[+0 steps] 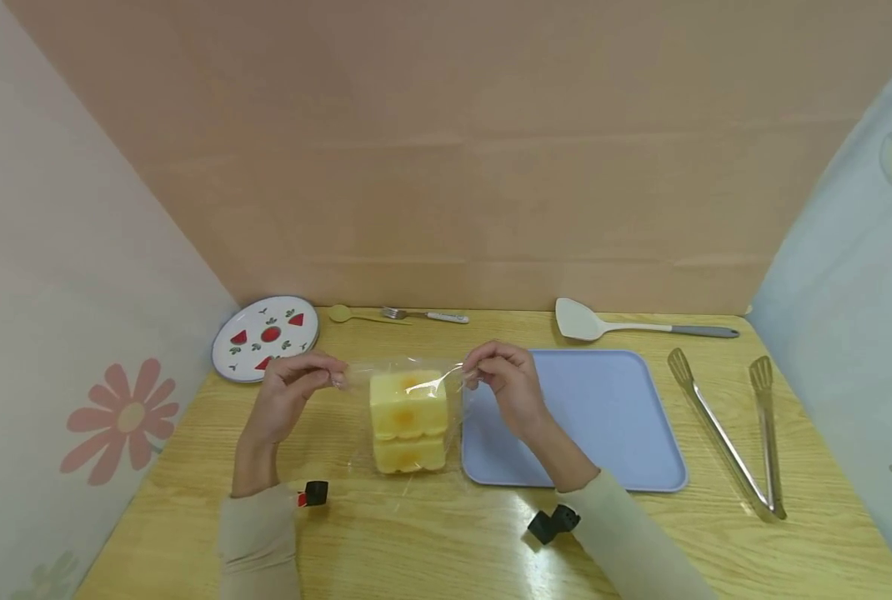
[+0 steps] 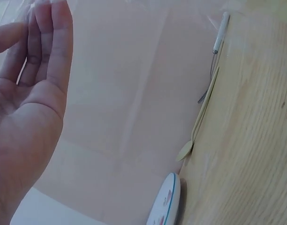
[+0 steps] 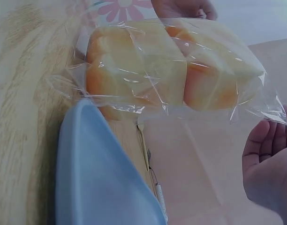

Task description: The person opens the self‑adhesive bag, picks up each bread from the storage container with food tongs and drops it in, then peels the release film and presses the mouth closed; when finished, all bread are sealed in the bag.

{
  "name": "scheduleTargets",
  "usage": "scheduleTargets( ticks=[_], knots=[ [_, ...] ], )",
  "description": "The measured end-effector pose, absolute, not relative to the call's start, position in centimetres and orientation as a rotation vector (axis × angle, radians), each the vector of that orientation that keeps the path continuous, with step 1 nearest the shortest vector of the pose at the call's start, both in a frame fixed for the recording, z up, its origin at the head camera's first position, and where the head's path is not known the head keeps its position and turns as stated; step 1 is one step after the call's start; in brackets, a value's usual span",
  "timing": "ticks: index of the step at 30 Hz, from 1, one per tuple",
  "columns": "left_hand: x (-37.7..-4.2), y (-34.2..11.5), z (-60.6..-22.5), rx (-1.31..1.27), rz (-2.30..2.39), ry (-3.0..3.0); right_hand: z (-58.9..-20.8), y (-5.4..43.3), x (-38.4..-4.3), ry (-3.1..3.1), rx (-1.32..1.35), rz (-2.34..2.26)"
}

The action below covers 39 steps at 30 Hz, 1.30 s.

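Two pieces of pale yellow bread (image 1: 408, 408) with browned patches sit inside a clear plastic bag (image 3: 155, 91). At the bag's upper left corner, my left hand (image 1: 287, 396) pinches the film between thumb and fingers. My right hand (image 1: 512, 392) pinches the opposite upper corner, so the top edge is stretched between both hands. In the right wrist view the bread (image 3: 134, 65) fills much of the bag, beside the blue tray's rim. The left wrist view shows my left hand (image 2: 35, 93) with its fingertips cut off at the top edge.
The blue tray (image 1: 588, 417) lies right of the bag, partly under my right forearm. Metal tongs (image 1: 731, 442) and a white spatula (image 1: 581, 321) lie farther right and behind. Watermelon-patterned plates (image 1: 254, 333), a yellow spoon (image 1: 341, 313) and a fork (image 1: 423, 316) are along the back left.
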<state>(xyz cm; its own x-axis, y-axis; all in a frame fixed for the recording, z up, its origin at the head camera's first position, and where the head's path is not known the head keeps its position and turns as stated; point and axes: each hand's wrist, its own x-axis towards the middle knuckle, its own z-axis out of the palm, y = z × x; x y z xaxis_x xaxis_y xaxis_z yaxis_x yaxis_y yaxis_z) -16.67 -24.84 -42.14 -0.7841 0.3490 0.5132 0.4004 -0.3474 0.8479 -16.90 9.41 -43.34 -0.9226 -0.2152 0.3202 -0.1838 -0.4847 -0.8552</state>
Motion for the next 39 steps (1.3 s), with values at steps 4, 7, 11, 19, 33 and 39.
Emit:
scheduleTargets(
  ticks=[4,7,11,19,33,39],
  knots=[
    [-16.3,-24.4,-41.5,-0.817,-2.162,-1.905,-43.3,9.2,-16.8,1.761,-0.648,-2.611],
    [-16.0,-24.0,-41.1,-0.617,-2.006,-2.045,-43.3,9.2,-16.8,1.953,-0.622,-2.549],
    [-15.7,-23.9,-40.7,-0.461,-1.893,-2.172,-42.9,9.6,-16.8,2.121,-0.66,-2.407],
    [-15.4,-24.5,-40.3,-0.396,-1.83,-2.299,-40.9,11.3,-16.8,2.286,-0.555,-2.015],
    [-15.6,-24.8,-40.3,-0.515,-1.747,-2.447,-40.8,10.3,-16.2,2.548,-0.826,-1.868],
    [-16.0,-24.9,-40.8,-0.742,-1.931,-2.369,-41.2,10.0,-16.2,2.376,-0.82,-1.878]
  ],
)
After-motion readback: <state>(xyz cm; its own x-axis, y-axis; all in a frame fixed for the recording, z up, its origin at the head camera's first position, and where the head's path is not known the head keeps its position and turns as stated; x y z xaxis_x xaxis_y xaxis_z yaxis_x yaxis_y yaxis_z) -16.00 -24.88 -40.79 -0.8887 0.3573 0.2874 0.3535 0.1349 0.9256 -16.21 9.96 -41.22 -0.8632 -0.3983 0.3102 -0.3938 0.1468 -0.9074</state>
